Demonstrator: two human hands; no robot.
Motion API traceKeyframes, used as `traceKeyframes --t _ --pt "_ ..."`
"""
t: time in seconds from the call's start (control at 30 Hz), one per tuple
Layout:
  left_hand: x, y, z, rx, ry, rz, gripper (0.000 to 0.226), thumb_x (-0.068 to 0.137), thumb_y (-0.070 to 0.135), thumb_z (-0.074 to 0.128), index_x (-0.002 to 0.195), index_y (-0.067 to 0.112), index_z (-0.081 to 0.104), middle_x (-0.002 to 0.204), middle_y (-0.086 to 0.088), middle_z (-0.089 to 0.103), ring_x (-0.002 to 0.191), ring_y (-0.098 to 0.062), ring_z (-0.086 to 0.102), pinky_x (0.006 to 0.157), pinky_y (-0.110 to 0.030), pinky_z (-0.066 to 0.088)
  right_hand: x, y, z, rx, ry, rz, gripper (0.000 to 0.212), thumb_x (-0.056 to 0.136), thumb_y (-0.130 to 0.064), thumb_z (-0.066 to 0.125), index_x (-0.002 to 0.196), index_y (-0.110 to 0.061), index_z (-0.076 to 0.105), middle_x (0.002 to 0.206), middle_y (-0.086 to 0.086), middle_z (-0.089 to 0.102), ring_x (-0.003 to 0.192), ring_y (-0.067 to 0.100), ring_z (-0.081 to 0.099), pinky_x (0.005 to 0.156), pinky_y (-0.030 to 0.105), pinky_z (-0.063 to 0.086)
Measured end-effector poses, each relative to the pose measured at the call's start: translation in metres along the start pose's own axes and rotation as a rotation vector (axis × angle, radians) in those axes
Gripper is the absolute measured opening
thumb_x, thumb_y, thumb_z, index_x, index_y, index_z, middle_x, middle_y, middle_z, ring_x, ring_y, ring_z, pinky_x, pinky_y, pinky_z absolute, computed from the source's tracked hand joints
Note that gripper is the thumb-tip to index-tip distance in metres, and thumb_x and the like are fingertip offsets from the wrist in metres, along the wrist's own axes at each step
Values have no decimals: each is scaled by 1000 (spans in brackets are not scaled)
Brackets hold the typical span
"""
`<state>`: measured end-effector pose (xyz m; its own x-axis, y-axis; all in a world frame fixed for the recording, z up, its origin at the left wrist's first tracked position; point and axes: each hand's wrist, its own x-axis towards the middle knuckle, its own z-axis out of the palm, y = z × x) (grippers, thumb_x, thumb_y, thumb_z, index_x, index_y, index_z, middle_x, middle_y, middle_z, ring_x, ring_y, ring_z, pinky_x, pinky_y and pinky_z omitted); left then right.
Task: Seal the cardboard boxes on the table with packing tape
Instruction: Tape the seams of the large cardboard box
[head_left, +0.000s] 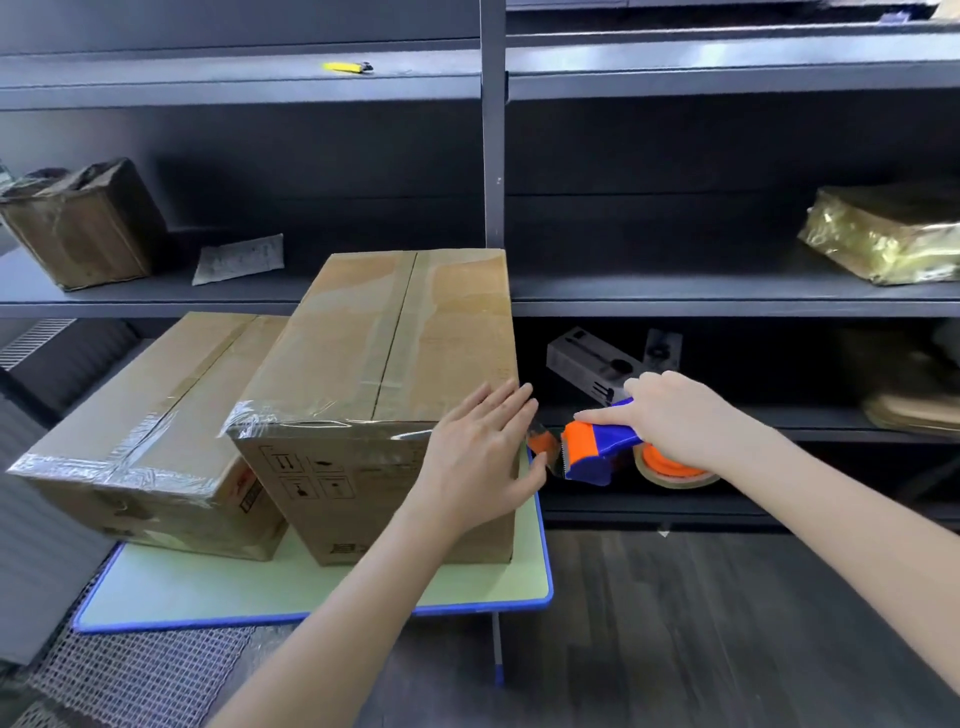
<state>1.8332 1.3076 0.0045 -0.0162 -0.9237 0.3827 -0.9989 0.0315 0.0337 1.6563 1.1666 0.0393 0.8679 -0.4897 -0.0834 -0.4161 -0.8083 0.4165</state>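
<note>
Two cardboard boxes stand on a small pale table (467, 587) with a blue rim. The taller box (395, 353) has clear tape along its top seam and across its near top edge. The lower box (140, 415) to its left also carries tape on its top. My left hand (483, 457) lies flat with straight fingers on the taller box's near right corner, over the tape. My right hand (680, 421) grips a blue and orange tape dispenser (597, 447) just right of that corner, index finger stretched along its top. A short strip of tape runs from the dispenser to the corner.
Dark metal shelving (727, 301) stands behind the table. It holds a worn taped box (83, 223) at left, a plastic-wrapped parcel (883, 234) at right, a yellow cutter (345, 67) above, and a grey carton (592, 364) low down. Dark wood floor lies to the right.
</note>
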Motion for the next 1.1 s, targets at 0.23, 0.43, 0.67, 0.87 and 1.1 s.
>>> traceKeyframes --t 0.23,0.43,0.67,0.87,1.1 --pt "-1 -1 -1 -56 13 -24 45 78 28 45 109 8 70 124 -7 63 122 -20 54 108 -29 33 15 -14 -4 24 -38 -20 66 98 -8 26 145 -48 3 83 3 31 78 19 30 71 27 24" --pt "1 1 -1 -93 12 -25 46 75 27 43 107 8 70 125 -8 63 123 -20 54 107 -31 35 24 -21 -1 100 -18 -25 61 100 -13 31 145 -48 9 91 2 38 89 21 45 70 28 29" --pt "-4 -2 5 -92 119 -11 45 75 32 49 105 7 70 121 -7 65 121 -20 55 106 -31 39 17 -35 46 100 -255 54 57 99 -13 27 145 -45 18 106 7 50 108 27 50 79 31 34" --pt "13 13 40 64 359 -77 12 75 -3 64 78 7 69 100 -7 72 100 -21 67 94 -32 48 32 -19 35 240 -14 406 69 92 -16 38 148 -38 5 100 8 46 98 26 48 79 31 36" --pt "14 15 43 150 332 -75 17 68 -9 61 64 6 68 98 -14 71 97 -27 68 90 -37 51 41 -16 -2 421 219 512 79 86 -35 49 150 -27 3 104 15 44 89 25 38 78 33 31"
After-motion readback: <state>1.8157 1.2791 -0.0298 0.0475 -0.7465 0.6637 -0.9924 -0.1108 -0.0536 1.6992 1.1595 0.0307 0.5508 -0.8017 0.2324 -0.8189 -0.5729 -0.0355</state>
